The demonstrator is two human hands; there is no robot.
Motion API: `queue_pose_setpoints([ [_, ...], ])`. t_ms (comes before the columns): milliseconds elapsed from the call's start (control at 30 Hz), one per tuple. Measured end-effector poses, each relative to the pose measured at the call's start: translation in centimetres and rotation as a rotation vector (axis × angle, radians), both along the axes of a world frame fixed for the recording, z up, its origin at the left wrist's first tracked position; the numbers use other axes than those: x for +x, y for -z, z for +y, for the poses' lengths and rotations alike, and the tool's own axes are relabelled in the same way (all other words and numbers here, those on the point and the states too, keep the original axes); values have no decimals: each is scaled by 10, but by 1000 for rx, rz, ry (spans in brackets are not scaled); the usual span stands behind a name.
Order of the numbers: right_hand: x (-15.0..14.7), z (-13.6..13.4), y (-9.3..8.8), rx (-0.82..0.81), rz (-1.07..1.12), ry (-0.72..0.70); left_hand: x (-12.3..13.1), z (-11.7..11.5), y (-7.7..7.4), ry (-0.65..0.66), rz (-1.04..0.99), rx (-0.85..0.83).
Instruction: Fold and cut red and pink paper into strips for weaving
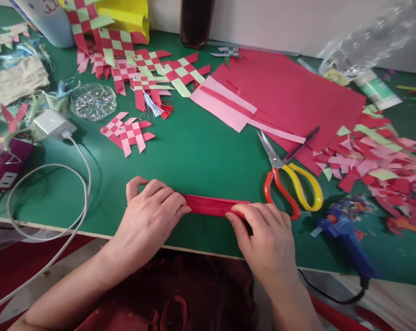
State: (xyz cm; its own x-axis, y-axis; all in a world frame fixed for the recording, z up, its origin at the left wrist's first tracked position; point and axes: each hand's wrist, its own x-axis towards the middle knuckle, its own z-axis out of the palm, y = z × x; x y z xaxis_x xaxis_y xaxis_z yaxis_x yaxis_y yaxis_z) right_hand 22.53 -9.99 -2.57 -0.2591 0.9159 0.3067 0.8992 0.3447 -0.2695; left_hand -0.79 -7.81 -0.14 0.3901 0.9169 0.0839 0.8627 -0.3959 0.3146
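A narrow red folded paper strip lies across the green table near its front edge. My left hand is closed on the strip's left end, thumb along the near side. At the other end my right hand pinches the strip between thumb and fingers. Just beyond my right hand lie scissors with one orange and one yellow handle, blades spread. Red paper sheets are farther back, with a pink paper piece on top. Woven paper fish in red and pink lie beyond my left hand.
Paper scraps are heaped at the right, behind a blue glue gun. A white charger trails a looping cable at the left. Near it sits a clear compartment box. A dark phone leans on the wall.
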Motion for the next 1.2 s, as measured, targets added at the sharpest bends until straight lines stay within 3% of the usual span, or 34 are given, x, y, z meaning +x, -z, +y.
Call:
queue_pose_setpoints([
  [533, 1, 3, -1, -104, 54, 43, -4, 3, -1, -44, 16, 0],
  [933, 1, 2, -2, -97, 57, 26, -10, 2, 6, -50, 48, 4],
  [1100, 0, 1, 0, -50, 43, 36, -5, -5, 10, -41, 42, 148],
  [1200, 1, 0, 1, -28, 29, 36, -2, -10, 11, 29, 54, 222],
])
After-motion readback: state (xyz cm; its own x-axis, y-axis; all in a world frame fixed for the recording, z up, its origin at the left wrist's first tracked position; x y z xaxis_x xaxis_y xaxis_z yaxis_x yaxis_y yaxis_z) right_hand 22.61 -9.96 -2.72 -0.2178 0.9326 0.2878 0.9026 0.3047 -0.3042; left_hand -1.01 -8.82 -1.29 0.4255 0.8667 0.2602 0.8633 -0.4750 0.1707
